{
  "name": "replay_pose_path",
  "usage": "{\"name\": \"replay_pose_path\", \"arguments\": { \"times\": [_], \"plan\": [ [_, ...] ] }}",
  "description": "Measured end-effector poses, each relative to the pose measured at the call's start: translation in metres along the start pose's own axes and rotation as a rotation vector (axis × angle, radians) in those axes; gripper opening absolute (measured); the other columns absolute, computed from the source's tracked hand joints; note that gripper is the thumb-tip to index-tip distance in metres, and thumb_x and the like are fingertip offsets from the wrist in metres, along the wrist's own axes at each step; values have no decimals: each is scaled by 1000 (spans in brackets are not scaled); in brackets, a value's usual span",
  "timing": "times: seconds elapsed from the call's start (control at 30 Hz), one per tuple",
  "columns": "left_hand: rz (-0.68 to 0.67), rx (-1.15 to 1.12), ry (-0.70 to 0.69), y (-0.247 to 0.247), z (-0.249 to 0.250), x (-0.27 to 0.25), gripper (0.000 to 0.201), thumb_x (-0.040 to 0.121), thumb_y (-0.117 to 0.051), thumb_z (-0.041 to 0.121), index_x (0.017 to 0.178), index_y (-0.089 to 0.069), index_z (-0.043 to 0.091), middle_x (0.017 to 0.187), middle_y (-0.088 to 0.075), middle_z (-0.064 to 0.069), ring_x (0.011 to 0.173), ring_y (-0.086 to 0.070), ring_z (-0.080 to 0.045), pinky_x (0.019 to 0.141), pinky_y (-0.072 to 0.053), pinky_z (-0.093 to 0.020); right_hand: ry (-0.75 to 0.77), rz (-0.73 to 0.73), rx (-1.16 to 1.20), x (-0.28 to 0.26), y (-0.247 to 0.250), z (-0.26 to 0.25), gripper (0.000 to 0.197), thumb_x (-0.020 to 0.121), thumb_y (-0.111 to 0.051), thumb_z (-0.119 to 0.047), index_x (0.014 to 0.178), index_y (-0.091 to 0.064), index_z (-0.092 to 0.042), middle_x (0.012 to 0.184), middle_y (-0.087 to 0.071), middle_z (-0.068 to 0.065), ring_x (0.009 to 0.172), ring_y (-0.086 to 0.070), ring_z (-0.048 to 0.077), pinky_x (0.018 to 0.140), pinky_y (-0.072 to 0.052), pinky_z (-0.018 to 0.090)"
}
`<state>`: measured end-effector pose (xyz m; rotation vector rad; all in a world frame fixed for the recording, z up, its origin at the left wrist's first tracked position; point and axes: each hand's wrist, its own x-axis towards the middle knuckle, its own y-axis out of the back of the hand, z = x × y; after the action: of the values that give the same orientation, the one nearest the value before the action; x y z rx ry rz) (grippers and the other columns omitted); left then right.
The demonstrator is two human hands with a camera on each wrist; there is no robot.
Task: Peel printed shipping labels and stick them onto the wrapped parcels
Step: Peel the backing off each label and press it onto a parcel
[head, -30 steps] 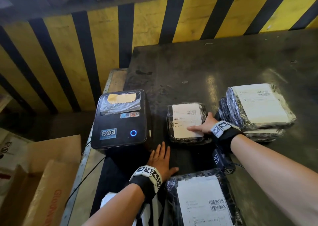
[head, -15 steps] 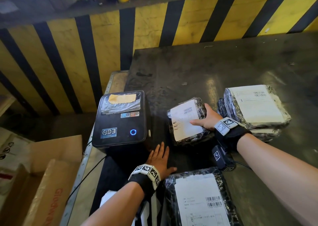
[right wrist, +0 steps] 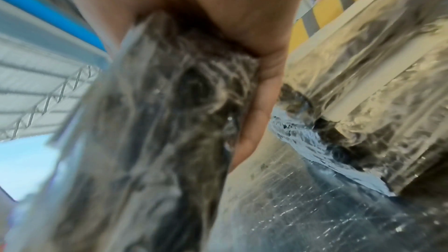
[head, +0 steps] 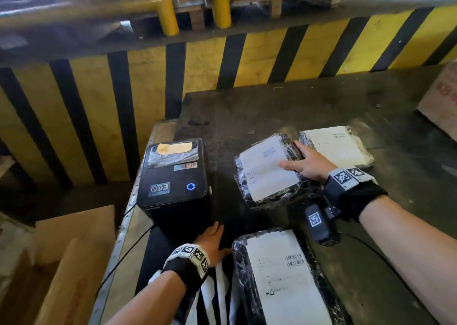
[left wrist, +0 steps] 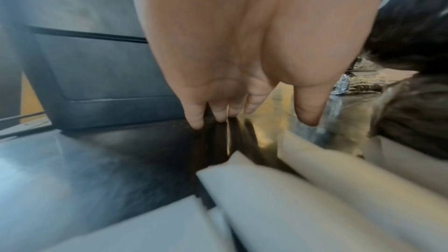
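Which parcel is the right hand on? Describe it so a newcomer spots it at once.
Start at the black label printer with the blue ring light on the left edge of the dark metal table. Just right of it lies a black film-wrapped parcel with a white label, gripped at its right edge by the right hand. Unlike its flat neighbours, it is tilted up off the table.

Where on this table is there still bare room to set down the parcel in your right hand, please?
Bare tabletop lies beyond the held parcel, toward the striped barrier. It is crowded nearer: the label printer left, the stacked parcels right, the near parcel in front.
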<state>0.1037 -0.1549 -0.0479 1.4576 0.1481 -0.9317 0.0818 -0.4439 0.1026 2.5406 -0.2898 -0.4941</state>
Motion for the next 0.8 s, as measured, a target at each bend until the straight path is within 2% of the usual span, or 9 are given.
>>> {"name": "replay_pose_path", "arguments": {
  "times": [0.07,0.17,0.23,0.33,0.4,0.43,0.6,0.67,0.8],
  "plan": [
    [13,23,-8,-4,-4,-3,77,96,-43,44,152,-2,9,160,5,-11,148,-2,-23,120,-11,-36,-5,21,96,-28,3,-3,89,79,-71,-40,149,-18,-23,137,-44,-1,110,-50,17,88,-39,26],
    [41,36,-18,-5,-5,-10,78,96,-44,46,152,-4,9,160,3,-11,148,-4,-24,120,-10,-31,-41,20,120,-66,1,3,88,79,-71,-36,149,-19,-24,146,-33,-5,133,-36,18,100,-30,25],
    [44,50,-23,-7,-4,-14,78,96,-43,47,152,-5,9,160,2,-12,148,-5,-25,119,-11,-29,-36,15,112,-97,-5,8,75,87,-64,-22,149,-22,-20,144,-27,-11,135,-28,8,93,-29,16],
    [41,63,-32,-10,-4,-20,77,96,-43,48,152,-6,10,160,1,-12,148,-7,-25,119,-13,-31,-86,37,226,-142,-21,18,73,87,-63,-25,147,-22,-25,121,-38,-18,102,-49,-2,65,-40,2],
    [37,76,-33,-12,-5,-25,78,95,-44,49,152,-7,11,160,0,-11,148,-7,-25,119,-15,-34,-110,21,349,-167,-35,30,69,86,-64,-19,141,-25,-34,107,-52,-22,75,-60,-8,55,-46,6],
    [37,81,-37,-13,-5,-26,78,95,-45,49,152,-9,10,160,-1,-11,148,-8,-25,119,-16,-35,-125,7,395,-173,-41,40,68,85,-65,-17,140,-29,-35,102,-58,-20,72,-65,-6,57,-51,12],
    [84,118,-58,-17,-6,-34,75,92,-48,50,149,-20,11,155,-20,-10,142,-25,-27,113,-28,-43,-184,17,482,-196,-69,70,74,77,-74,-24,139,-35,-34,118,-63,-8,101,-66,15,84,-55,38],
    [111,137,-60,-19,-7,-40,72,93,-46,50,149,-21,12,153,-25,-9,141,-29,-26,112,-29,-43,-173,76,423,-199,-73,72,79,74,-76,-30,142,-35,-33,125,-60,-8,107,-62,14,90,-52,35],
    [159,153,-87,-22,-14,-55,69,94,-45,50,148,-22,13,154,-26,-8,140,-29,-24,112,-28,-44,-154,102,239,-202,-74,64,67,83,-68,-34,141,-34,-32,127,-49,-15,109,-50,8,82,-42,20]
  ]
}}
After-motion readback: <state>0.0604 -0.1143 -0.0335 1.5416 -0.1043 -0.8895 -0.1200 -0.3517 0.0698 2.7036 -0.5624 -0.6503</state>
